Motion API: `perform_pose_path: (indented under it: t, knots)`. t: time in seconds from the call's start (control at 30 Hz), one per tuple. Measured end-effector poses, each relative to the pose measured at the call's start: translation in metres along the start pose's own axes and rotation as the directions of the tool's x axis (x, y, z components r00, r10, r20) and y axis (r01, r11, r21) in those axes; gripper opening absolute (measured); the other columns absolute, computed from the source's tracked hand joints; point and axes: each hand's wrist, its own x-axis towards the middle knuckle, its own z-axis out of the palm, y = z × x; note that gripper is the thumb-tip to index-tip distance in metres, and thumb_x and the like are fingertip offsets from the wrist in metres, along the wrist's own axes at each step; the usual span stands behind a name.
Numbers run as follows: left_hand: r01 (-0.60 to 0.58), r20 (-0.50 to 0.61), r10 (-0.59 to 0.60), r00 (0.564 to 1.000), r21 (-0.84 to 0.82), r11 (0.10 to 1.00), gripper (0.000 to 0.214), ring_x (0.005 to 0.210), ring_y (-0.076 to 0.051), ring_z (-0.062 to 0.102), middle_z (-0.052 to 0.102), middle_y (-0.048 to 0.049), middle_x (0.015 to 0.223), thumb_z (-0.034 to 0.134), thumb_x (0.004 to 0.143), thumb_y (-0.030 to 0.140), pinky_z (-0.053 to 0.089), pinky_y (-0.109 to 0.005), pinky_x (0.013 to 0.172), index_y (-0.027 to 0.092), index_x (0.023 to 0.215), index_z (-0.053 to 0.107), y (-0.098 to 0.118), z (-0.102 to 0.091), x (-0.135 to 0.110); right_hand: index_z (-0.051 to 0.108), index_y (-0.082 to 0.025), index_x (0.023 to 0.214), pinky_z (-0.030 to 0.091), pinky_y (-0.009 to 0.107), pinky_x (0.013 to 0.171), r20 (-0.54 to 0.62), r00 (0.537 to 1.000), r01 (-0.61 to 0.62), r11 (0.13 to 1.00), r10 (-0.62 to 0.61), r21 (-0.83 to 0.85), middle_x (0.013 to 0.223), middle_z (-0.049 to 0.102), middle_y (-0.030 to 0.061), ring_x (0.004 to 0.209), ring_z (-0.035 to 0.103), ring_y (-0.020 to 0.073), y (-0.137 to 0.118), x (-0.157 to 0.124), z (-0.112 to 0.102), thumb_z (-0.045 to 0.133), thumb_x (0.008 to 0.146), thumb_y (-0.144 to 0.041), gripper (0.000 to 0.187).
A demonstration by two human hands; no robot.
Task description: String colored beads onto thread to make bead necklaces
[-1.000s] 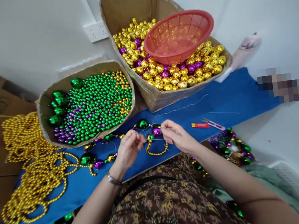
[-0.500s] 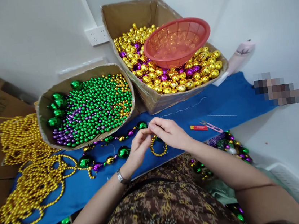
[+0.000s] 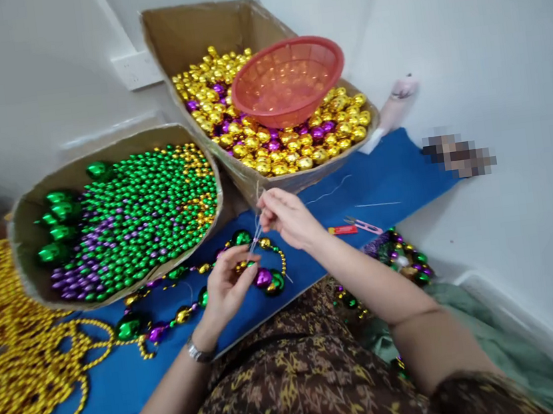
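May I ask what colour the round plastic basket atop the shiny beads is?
The round plastic basket is red; it shows best in the head view.

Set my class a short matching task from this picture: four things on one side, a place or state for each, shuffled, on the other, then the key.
1. Right hand
2. Watch
3. Basket
4. Scissors

A. Lying on blue cloth
B. Around the left wrist
C. Pinching thread
D. Resting on shiny balls

Pairs: 1-C, 2-B, 3-D, 4-A
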Motion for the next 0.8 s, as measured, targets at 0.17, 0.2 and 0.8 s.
perform_pose_path:
  t: [0.17,0.2,0.8]
  knots:
    - [0.211,0.081,-0.211,0.974,0.005,0.977,0.029,0.08,-0.018,0.067,0.072,-0.0104,0.1,0.072,0.078,0.035,0.055,-0.026,0.068,0.015,0.098,0.07,-0.014,-0.015,0.003,0.056,-0.02,0.095,0.054,0.025,0.065,-0.061,0.996,-0.077,0.966,0.064,-0.245,0.074,0.059,-0.0026,0.067,0.061,0.0098,0.044,-0.001,-0.036,0.052,0.089,-0.05,0.031]
    - [0.246,0.079,-0.244,0.967,-0.024,0.969,0.033,0.081,-0.018,0.068,0.072,-0.0106,0.101,0.074,0.075,0.035,0.056,-0.027,0.069,0.015,0.1,0.069,-0.017,-0.016,0.003,0.057,-0.021,0.103,0.054,0.026,0.07,-0.05,0.999,-0.018,0.905,-0.004,-0.424,0.085,0.063,0.0005,0.075,0.063,0.0111,0.047,-0.008,-0.05,0.051,0.091,-0.045,0.028]
    - [0.176,0.134,-0.157,0.978,-0.14,0.974,0.037,0.095,-0.019,0.066,0.07,-0.0096,0.11,0.078,0.072,0.028,0.056,-0.028,0.079,0.017,0.107,0.068,-0.01,-0.008,0.006,0.064,-0.016,0.115,0.049,0.035,0.075,-0.143,0.944,-0.192,-0.141,-0.299,-0.971,0.094,0.069,0.0134,0.081,0.062,0.0228,0.033,-0.109,-0.274,0.043,0.089,-0.025,0.035]
